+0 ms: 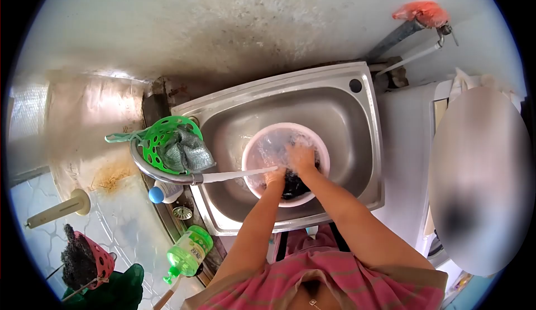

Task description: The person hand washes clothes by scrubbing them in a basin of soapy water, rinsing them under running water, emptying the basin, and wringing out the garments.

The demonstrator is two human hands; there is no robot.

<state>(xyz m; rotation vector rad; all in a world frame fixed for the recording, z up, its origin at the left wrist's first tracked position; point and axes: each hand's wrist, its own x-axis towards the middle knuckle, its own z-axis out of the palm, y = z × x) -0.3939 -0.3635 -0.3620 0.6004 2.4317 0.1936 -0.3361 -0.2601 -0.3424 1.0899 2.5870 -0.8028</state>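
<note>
A pale pink basin (254, 134) of water stands in the steel sink (343, 137). A black, wet bundle (295, 186), which looks like cloth, lies in the water at the near side. My left hand (273, 175) dips in at the basin's left, right beside the bundle, under the running water (237, 174); its fingers are hidden. My right hand (301, 157) is in the splashing water just beyond the bundle, its fingers smeared by motion and spray. Whether either hand grips the bundle cannot be made out. The curved metal tap (162, 174) pours from the left.
A green perforated basket (153, 142) with a grey mesh cloth (187, 151) hangs by the tap. Left of the sink are a blue-capped bottle (164, 191), a round metal strainer (182, 213) and a green pump bottle (191, 250). A pink holder (99, 257) contains dark scourers.
</note>
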